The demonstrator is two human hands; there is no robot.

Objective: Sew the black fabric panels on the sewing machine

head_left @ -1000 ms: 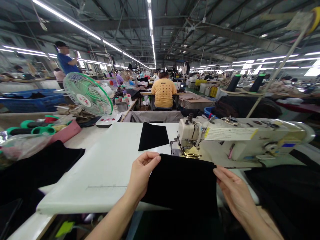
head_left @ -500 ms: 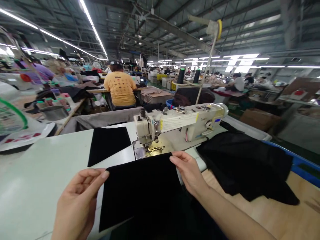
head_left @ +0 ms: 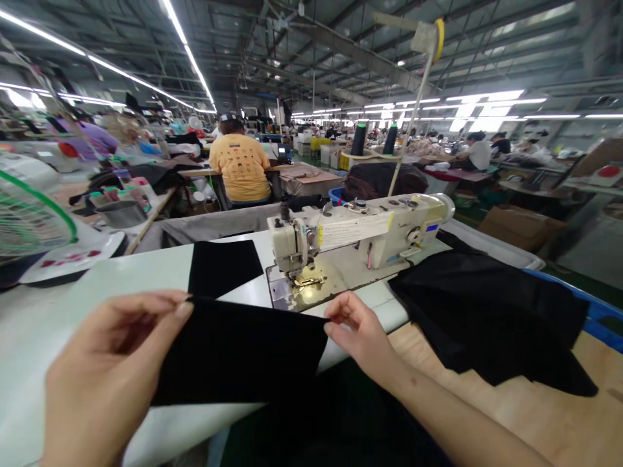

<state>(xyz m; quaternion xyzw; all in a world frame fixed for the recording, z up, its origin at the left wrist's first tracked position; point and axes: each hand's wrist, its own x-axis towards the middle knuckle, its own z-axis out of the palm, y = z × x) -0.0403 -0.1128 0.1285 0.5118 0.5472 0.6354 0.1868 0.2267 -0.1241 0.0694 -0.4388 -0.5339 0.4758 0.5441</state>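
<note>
A black fabric panel [head_left: 243,350] hangs stretched between my two hands, in front of the sewing machine. My left hand [head_left: 114,357] pinches its upper left corner between thumb and fingers. At the upper right corner, my right hand [head_left: 357,334] grips the cloth the same way. Just beyond stands the white sewing machine [head_left: 360,237], its needle area lit and no cloth under the presser foot that I can make out. A second black fabric piece [head_left: 224,266] lies flat on the table left of the machine head.
On the right, a heap of black fabric [head_left: 496,311] spreads over a wooden board [head_left: 467,402] and a blue bin's edge [head_left: 603,327]. A green-rimmed fan [head_left: 39,214] is at the left. Thread cones [head_left: 359,139] stand behind the machine. A person in a yellow shirt [head_left: 238,165] sits ahead.
My left hand has risen and come nearer the camera, while my right hand has dropped slightly. The panel's top edge now slopes down to the right. The view has shifted a little left.
</note>
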